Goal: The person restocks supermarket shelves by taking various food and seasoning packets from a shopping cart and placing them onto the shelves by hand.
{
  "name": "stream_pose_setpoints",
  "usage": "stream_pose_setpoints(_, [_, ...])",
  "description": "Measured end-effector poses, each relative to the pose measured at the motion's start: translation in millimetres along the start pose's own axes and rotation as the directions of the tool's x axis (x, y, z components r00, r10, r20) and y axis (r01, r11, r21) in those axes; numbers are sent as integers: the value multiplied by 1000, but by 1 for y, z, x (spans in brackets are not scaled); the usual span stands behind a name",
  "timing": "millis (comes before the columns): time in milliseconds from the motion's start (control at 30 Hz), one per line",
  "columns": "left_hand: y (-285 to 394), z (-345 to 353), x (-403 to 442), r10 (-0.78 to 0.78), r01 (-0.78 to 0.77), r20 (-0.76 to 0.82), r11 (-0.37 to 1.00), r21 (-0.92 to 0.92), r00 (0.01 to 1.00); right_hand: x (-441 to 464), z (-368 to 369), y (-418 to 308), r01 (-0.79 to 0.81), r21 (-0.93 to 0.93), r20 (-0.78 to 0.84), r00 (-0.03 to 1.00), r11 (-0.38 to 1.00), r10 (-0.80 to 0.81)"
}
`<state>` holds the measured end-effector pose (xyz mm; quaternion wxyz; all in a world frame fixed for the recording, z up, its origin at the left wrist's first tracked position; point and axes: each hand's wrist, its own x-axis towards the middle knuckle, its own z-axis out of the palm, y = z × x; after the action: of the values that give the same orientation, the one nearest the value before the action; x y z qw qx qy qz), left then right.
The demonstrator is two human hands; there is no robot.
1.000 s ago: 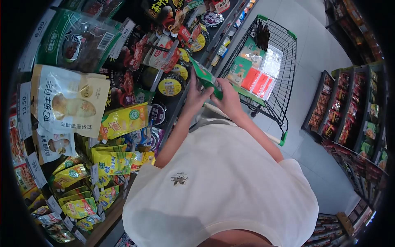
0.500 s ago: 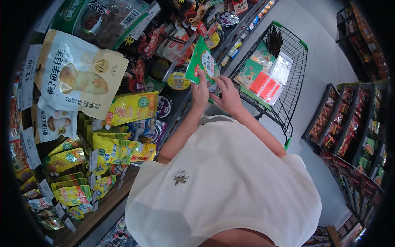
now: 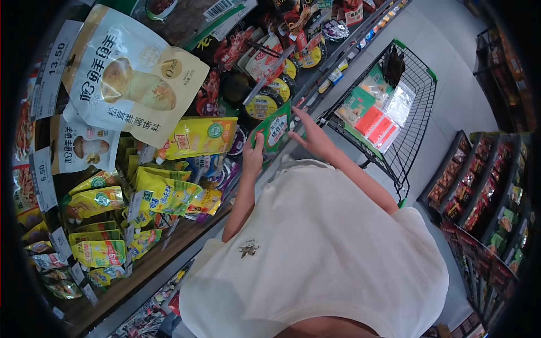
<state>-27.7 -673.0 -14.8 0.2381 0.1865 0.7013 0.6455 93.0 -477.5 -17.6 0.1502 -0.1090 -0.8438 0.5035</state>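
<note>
A green packet [image 3: 274, 129] with white and red print is held upright in front of my chest, beside the shelf. My left hand [image 3: 253, 154] grips its lower left end, with the thumb over the front. To the right of the packet is my right hand [image 3: 311, 137], its fingers spread and apart from the packet. Round tubs with yellow labels [image 3: 261, 107] stand on the shelf just behind the packet. Nearer on the left hang a large cream pouch [image 3: 135, 79] and a yellow pouch [image 3: 200, 138].
A wire cart [image 3: 418, 107] with green corners stands ahead on the right, holding red packets [image 3: 376, 127], green packs and a silver pack. Seasoning pouches [image 3: 98, 253] fill the lower left shelf. Another shelf unit [image 3: 479, 180] stands across the aisle at the right.
The green packet has moved lower and tilted in my left hand. My right hand has come off the packet, its fingers spreading. The view has shifted, with shelf and cart appearing farther right.
</note>
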Motion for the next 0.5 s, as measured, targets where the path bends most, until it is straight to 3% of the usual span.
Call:
stream_pose_setpoints(67, [-12, -16, -9, -20, 21, -23, 999, 25, 1000, 5, 8, -1, -25, 68, 110, 994, 997, 17])
stream_pose_setpoints(100, [-28, -25, -10, -22, 25, -68, 999, 38, 997, 6, 21, 10, 89, -24, 79, 993, 996, -87])
stream_pose_setpoints(200, [-53, -48, -18, -121, 120, -133, 993, -18, 984, 9, 37, 12, 134, -92, 205, 972, 987, -113])
stream_pose_setpoints(300, [-109, -71, -17, -223, 162, -279, 961, -225, 934, 16, 55, 16, 165, -90, 336, 933, 982, -126])
stream_pose_setpoints(367, [-123, -85, -18, -379, 225, -308, 871, -436, 873, 21, 64, 15, 189, -130, 419, 900, 973, -119])
stream_pose_setpoints(433, [-139, -103, -14, -487, 221, -290, 747, -627, 824, 29, 77, 18, 255, -163, 447, 880, 953, -159])
stream_pose_setpoints(500, [-145, -120, -11, -444, 188, -181, 665, -723, 877, 35, 87, 17, 269, -210, 498, 857, 940, -134])
